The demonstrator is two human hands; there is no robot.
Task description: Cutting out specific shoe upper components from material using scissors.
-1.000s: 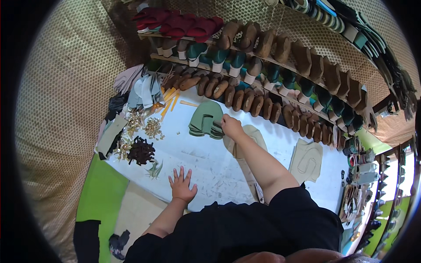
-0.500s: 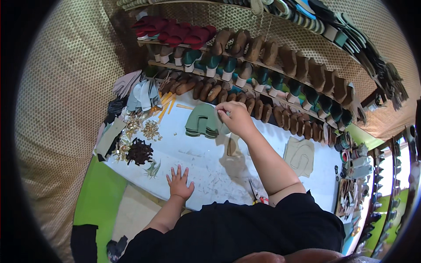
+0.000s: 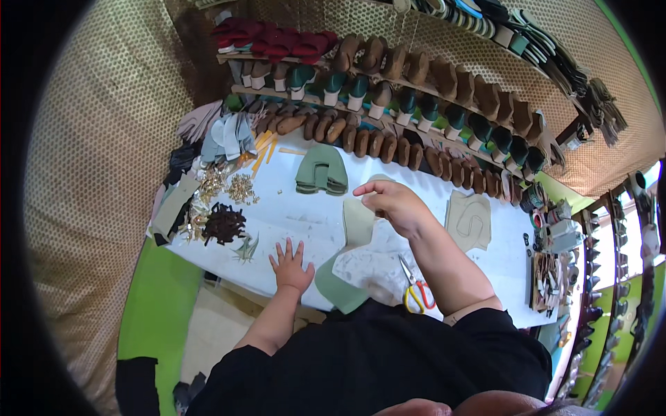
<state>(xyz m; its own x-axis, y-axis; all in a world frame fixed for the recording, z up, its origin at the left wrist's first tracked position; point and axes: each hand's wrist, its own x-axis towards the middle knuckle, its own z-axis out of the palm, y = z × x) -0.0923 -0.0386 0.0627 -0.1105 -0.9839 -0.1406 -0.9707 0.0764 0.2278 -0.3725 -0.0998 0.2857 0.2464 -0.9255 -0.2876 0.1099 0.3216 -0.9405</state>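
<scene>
My left hand (image 3: pixel 293 270) lies on the white table near its front edge, fingers spread, holding nothing. My right hand (image 3: pixel 399 208) is over the middle with thumb and forefinger pinched on a pale green cut piece (image 3: pixel 358 225) like a shoe upper. Its lower end comes close to a green curved piece (image 3: pixel 341 288) at the front edge; I cannot tell whether the two are joined. Beyond the hands sits a stack of green U-shaped pieces (image 3: pixel 322 163). Scissors (image 3: pixel 414 284) with red and yellow handles lie below my right forearm.
Dark strips (image 3: pixel 224 223), small gold fittings (image 3: pixel 241 188) and grey scraps (image 3: pixel 229 137) cover the left end. A beige marked sheet (image 3: pixel 468 220) lies on the right. Brown shoe lasts (image 3: pixel 374 144) line the back, under shelves of green and brown lasts and red slippers (image 3: pixel 284 43).
My right hand has come nearer and a little to the right, away from the green stack. The pale and green pieces now show in front of me. My left hand stays spread on the table.
</scene>
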